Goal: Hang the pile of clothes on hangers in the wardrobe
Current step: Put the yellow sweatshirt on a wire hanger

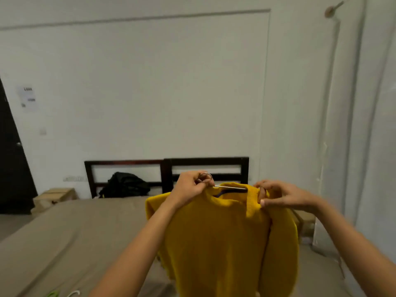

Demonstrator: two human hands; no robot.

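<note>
Head view. Sweater (225, 243), yellow, is held up in the air over the bed (75, 232), body hanging down, one sleeve draped along its right side. Hanger (230, 187) sits inside the neck opening; its metal hook pokes out at the left.

Left hand (190, 189): fingers curled round the hook and the left edge of the collar.

Right hand (278, 195): thumb and fingers pinch the right edge of the collar.

Behind: dark headboard (167, 166) against a white wall, black heap (125, 185) at its foot. Box (55, 196) and dark door (12, 168) far left.
</note>
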